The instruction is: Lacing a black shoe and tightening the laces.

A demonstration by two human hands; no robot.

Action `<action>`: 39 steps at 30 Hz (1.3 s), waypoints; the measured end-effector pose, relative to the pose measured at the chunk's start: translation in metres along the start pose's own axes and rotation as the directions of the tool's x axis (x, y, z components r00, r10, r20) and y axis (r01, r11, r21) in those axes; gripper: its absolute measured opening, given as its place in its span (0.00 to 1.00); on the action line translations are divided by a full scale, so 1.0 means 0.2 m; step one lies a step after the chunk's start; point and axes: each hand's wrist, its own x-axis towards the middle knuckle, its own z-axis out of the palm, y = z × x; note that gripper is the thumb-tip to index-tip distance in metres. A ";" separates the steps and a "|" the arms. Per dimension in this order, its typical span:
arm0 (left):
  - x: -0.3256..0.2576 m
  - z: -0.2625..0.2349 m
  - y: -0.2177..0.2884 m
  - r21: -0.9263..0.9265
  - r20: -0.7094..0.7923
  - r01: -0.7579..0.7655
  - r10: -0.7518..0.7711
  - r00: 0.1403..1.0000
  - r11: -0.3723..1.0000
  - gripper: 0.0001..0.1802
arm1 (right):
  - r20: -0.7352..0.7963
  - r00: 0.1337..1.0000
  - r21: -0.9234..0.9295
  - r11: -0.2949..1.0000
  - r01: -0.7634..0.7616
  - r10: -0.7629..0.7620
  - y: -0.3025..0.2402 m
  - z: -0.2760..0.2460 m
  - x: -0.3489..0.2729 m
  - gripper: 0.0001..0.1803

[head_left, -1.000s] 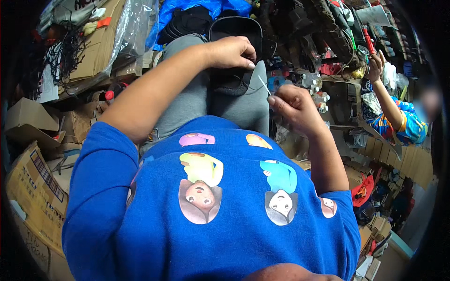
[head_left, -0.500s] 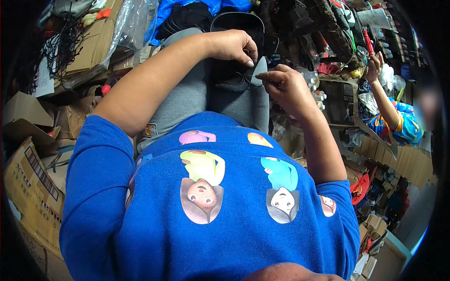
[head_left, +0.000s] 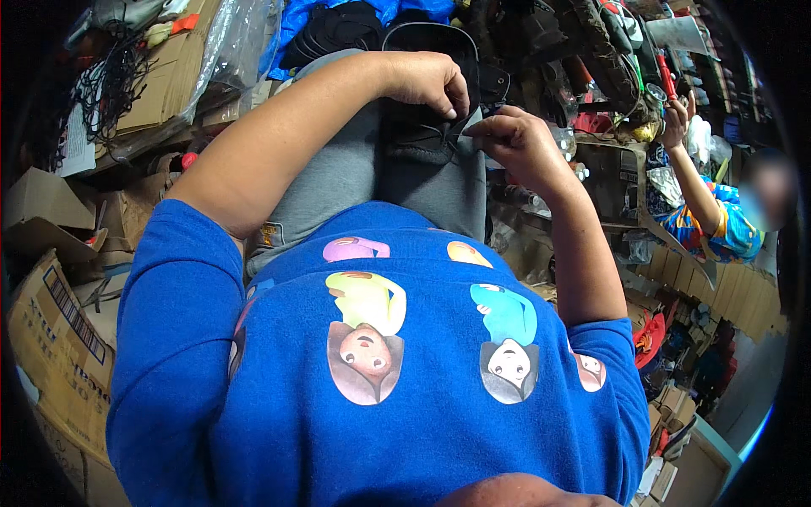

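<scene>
A black item (head_left: 418, 150) with a rough, braided-looking near edge lies across my grey-trousered thighs; its full shape is hidden. My left hand (head_left: 432, 83) bends over it from the left, closed, with thumb and fingertips pointing down at its right part. What those fingers hold, if anything, does not show. Opposite, my right hand (head_left: 517, 144) is closed in a pinch at the item's right side. A thin black strand (head_left: 459, 132) runs by the right fingertips. The two sets of fingertips are a short gap apart.
Beyond my hands are a black curved-rim piece (head_left: 431, 32), a stack of black pieces (head_left: 338, 34) and blue plastic sheeting (head_left: 296, 21). Cardboard boxes (head_left: 59, 329) crowd the left. At right, another person's raised hand (head_left: 676, 122) is by a red-handled object (head_left: 665, 78).
My right hand has shifted slightly up, and its fingers are drawn closer together. The pale grey pointed patch between my hands is now mostly covered by black material. My left hand has barely moved.
</scene>
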 end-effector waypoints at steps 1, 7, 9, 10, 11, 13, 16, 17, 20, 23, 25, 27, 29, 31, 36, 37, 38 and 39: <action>0.00 0.00 0.00 -0.019 0.001 0.027 -0.027 1.000 0.999 0.14 | -0.004 0.999 -0.025 0.998 0.054 -0.054 0.01 0.01 0.01 0.13; -0.05 -0.02 0.02 0.064 0.048 -0.051 0.048 0.998 0.997 0.19 | 0.090 0.996 0.264 0.965 -0.012 -0.012 0.17 0.06 0.02 0.12; -0.05 -0.02 0.02 0.085 0.040 -0.061 0.058 0.998 0.995 0.19 | 0.160 0.987 0.344 0.936 -0.074 0.019 0.21 0.06 0.03 0.12; -0.05 -0.02 0.02 0.106 0.031 -0.071 0.068 0.997 0.992 0.20 | 0.171 0.985 0.411 0.909 -0.068 -0.003 0.23 0.07 0.04 0.13; -0.06 -0.01 0.02 0.106 0.031 -0.069 0.066 0.997 0.992 0.20 | 0.180 0.983 0.475 0.877 -0.063 -0.026 0.25 0.08 0.04 0.13; -0.07 -0.02 0.03 0.160 0.005 -0.097 0.097 0.995 0.982 0.20 | 0.187 0.982 0.529 0.845 -0.073 -0.033 0.28 0.10 0.05 0.13; -0.07 -0.02 0.05 0.147 0.009 -0.071 0.071 0.997 0.987 0.20 | 0.205 0.978 0.594 0.800 -0.085 -0.048 0.31 0.10 0.06 0.13; -0.07 -0.02 0.04 0.148 0.008 -0.071 0.070 0.997 0.987 0.20 | 0.215 0.975 0.606 0.790 -0.090 -0.055 0.31 0.10 0.06 0.13; -0.06 -0.01 0.01 0.151 -0.009 -0.090 0.092 0.996 0.984 0.19 | 0.221 0.975 0.571 0.812 -0.119 -0.013 0.30 0.09 0.06 0.13; -0.06 0.00 0.01 0.146 -0.024 -0.086 0.091 0.996 0.985 0.19 | 0.176 0.984 0.581 0.805 -0.119 0.019 0.26 0.11 0.05 0.12; -0.05 0.02 0.03 0.126 -0.038 -0.030 0.035 0.999 0.992 0.18 | 0.094 0.995 0.553 0.830 -0.072 0.024 0.23 0.16 0.04 0.11; -0.07 0.03 0.02 0.152 -0.076 -0.040 0.052 0.996 0.988 0.18 | 0.012 1.000 0.522 0.853 -0.025 0.022 0.17 0.19 0.03 0.10; -0.10 0.05 0.01 0.179 -0.114 -0.041 0.063 0.992 0.983 0.17 | -0.132 0.991 0.309 0.948 0.074 -0.034 0.09 0.19 0.02 0.09; -0.15 0.07 0.02 0.338 -0.468 -0.176 0.327 0.821 0.925 0.19 | -0.180 0.981 0.211 0.972 0.105 -0.067 0.08 0.18 -0.01 0.09; -0.43 0.07 0.05 0.390 -0.544 0.010 0.222 0.809 0.921 0.23 | -0.265 0.957 0.008 0.992 0.127 -0.120 0.04 0.21 -0.09 0.13; -0.49 0.10 0.09 0.330 -0.561 0.090 0.119 0.819 0.940 0.22 | -0.294 0.937 -0.142 0.978 0.154 -0.190 0.04 0.23 -0.11 0.16; -0.52 0.14 0.12 0.333 -0.549 0.087 0.118 0.827 0.939 0.22 | -0.329 0.912 -0.222 0.959 0.177 -0.245 0.04 0.27 -0.13 0.19; -0.55 0.18 0.15 0.344 -0.543 0.098 0.113 0.832 0.934 0.21 | -0.334 0.912 -0.214 0.961 0.174 -0.239 0.03 0.29 -0.14 0.19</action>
